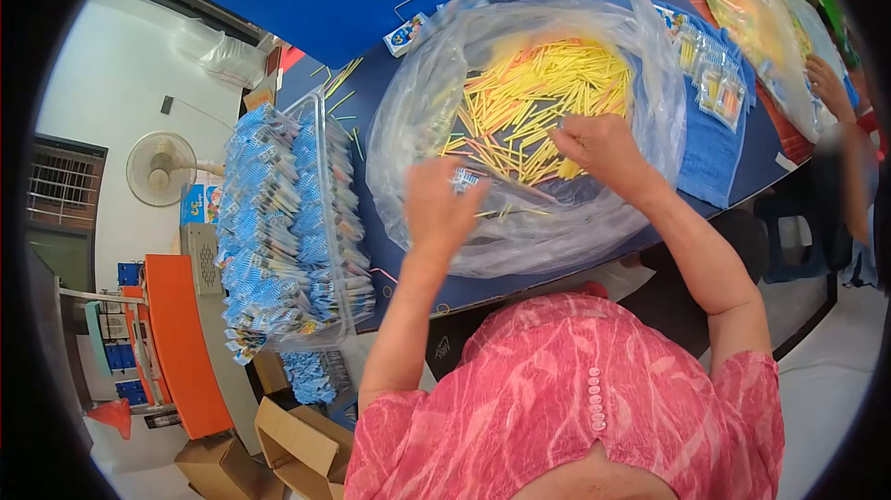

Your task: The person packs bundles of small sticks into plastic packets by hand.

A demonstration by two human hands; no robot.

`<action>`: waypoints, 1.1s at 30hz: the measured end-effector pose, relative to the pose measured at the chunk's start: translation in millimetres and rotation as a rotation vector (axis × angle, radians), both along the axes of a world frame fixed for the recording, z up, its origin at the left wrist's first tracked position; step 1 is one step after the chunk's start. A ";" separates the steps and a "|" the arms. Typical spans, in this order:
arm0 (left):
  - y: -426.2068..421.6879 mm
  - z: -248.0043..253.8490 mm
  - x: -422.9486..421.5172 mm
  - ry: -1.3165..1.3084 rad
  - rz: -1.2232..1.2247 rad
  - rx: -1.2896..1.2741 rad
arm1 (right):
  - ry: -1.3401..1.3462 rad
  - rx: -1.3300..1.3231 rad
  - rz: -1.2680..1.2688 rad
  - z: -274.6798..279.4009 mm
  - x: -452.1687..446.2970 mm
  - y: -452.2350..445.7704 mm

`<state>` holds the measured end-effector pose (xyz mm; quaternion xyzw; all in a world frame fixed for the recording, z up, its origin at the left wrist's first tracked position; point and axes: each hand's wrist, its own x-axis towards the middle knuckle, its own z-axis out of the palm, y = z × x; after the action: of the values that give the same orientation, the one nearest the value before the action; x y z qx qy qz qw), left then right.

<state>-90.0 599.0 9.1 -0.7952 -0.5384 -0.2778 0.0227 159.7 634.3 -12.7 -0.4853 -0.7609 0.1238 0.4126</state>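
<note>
A large clear plastic bag (408, 101) stands with its mouth rolled wide, holding a heap of thin yellow and pink sticks (548, 83) that look like straws. My left hand (441, 203), slightly blurred, is over the bag's near left side. Its fingers are closed on a small clear packet (467, 180) with blue-and-white print. My right hand (599, 149) hovers above the near right part of the heap. Thumb and fingers are curled together there, and I cannot see what lies between them.
A clear tub (345, 324) packed with rows of blue-printed packets (264, 231) is to the left. Several packets (719, 87) lie on a blue cloth (710, 161) at right. A co-worker's hand (826, 83) touches another bag (775, 45). Cardboard boxes (302, 444) stand below.
</note>
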 end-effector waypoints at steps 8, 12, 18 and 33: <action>-1.0 -23.6 -55.4 0.295 0.383 -0.171 | -0.328 0.100 0.013 -9.8 0.5 -1.0; -0.9 -23.2 -57.1 0.051 0.384 -0.265 | -0.401 0.134 0.040 -6.2 2.0 -6.9; 2.3 -31.0 -69.2 -0.177 0.319 -0.184 | -0.424 0.119 0.043 -13.8 1.1 -4.0; 3.8 -1.8 28.9 -1.073 -0.258 -0.859 | 0.336 -0.540 0.465 19.2 -4.0 -15.4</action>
<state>-61.1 602.9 7.4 -0.5444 -0.4385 -0.3952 -0.5960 155.6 618.9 6.5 -0.3641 -0.7124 0.4872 0.3499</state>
